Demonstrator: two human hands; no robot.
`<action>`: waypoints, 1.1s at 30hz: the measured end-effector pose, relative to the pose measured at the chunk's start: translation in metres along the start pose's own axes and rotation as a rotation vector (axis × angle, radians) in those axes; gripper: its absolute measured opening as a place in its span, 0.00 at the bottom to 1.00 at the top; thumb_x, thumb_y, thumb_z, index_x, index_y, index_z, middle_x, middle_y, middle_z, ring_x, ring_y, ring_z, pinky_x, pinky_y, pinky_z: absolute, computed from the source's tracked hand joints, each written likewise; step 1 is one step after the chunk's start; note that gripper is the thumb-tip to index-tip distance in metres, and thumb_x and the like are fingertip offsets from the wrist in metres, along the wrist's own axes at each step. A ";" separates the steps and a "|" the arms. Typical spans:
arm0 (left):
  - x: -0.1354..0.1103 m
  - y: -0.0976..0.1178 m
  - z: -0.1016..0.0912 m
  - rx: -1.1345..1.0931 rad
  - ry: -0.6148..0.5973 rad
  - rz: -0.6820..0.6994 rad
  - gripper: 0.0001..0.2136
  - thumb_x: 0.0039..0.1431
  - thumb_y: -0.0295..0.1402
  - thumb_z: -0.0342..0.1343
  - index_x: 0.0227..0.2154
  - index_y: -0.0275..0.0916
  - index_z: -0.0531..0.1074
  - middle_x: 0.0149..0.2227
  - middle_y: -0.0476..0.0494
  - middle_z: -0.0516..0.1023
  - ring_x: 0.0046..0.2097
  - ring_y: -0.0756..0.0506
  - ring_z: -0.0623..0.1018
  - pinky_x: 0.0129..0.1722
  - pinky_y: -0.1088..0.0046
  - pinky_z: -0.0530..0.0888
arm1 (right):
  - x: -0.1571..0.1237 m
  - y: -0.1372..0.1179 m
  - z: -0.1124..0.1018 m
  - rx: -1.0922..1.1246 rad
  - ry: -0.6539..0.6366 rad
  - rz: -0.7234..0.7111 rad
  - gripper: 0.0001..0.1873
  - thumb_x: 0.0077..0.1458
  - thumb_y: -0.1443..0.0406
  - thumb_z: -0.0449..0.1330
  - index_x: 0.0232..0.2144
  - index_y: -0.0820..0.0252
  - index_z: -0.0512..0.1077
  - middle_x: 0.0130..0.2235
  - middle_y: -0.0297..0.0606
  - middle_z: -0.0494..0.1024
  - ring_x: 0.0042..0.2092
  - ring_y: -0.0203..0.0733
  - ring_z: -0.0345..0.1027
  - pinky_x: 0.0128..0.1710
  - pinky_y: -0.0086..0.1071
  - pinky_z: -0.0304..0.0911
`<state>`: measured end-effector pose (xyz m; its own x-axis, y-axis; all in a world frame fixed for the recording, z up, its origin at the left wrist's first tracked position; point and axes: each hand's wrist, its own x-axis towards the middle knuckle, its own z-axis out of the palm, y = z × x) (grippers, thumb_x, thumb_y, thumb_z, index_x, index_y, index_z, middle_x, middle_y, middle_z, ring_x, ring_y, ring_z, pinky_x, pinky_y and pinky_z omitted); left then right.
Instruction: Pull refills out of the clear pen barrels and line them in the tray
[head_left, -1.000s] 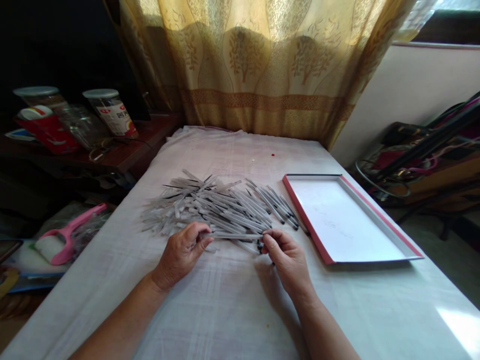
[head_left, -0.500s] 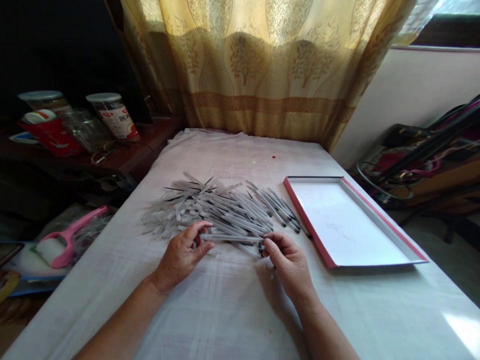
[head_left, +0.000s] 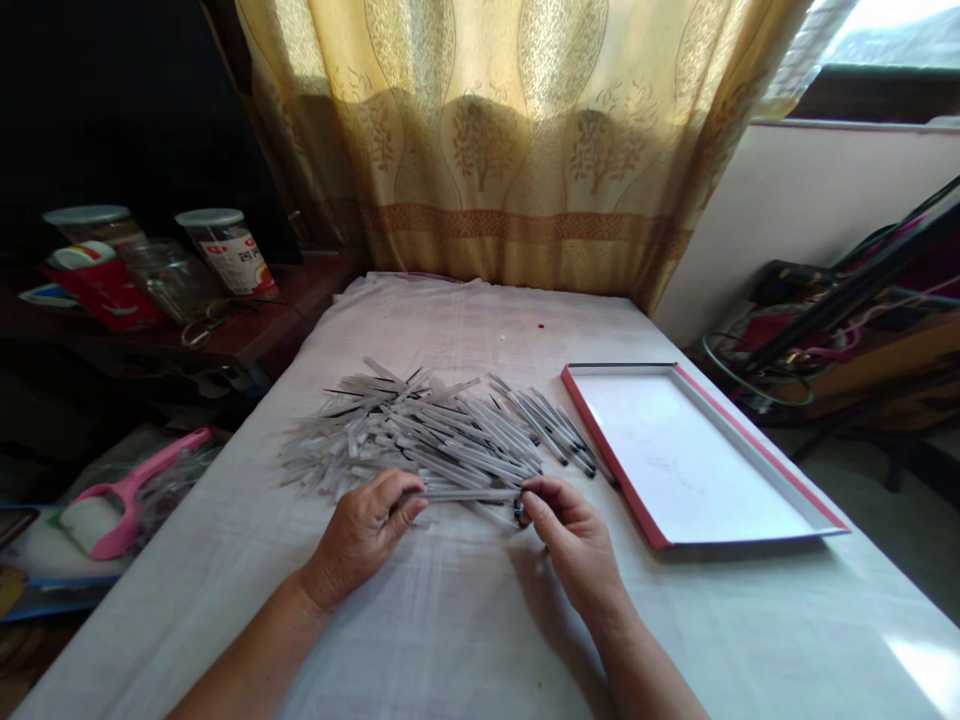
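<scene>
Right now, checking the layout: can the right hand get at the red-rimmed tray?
Probably yes: the right hand, pinching a thin stick, lies beside the tray with only bare cloth between.

No lettering can be read. The label on the clear jar on the side shelf carries dark characters and a red mark, all too blurred; the print on the red packet beside it is equally blurred.

Backlit curtain — dim, edges warped
</scene>
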<state>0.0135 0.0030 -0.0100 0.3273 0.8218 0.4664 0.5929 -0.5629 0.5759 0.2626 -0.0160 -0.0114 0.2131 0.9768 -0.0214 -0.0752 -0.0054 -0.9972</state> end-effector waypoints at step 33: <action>0.004 0.001 -0.001 -0.056 -0.073 -0.061 0.12 0.65 0.39 0.51 0.31 0.40 0.75 0.27 0.49 0.79 0.29 0.50 0.79 0.31 0.79 0.73 | 0.007 -0.011 -0.022 -0.588 -0.128 -0.211 0.20 0.59 0.52 0.52 0.28 0.58 0.76 0.24 0.38 0.78 0.25 0.40 0.70 0.26 0.30 0.63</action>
<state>0.0146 0.0055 -0.0068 0.3457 0.8576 0.3808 0.5721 -0.5143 0.6389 0.2859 -0.0134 -0.0025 0.0445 0.9872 0.1529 0.5105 0.1091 -0.8529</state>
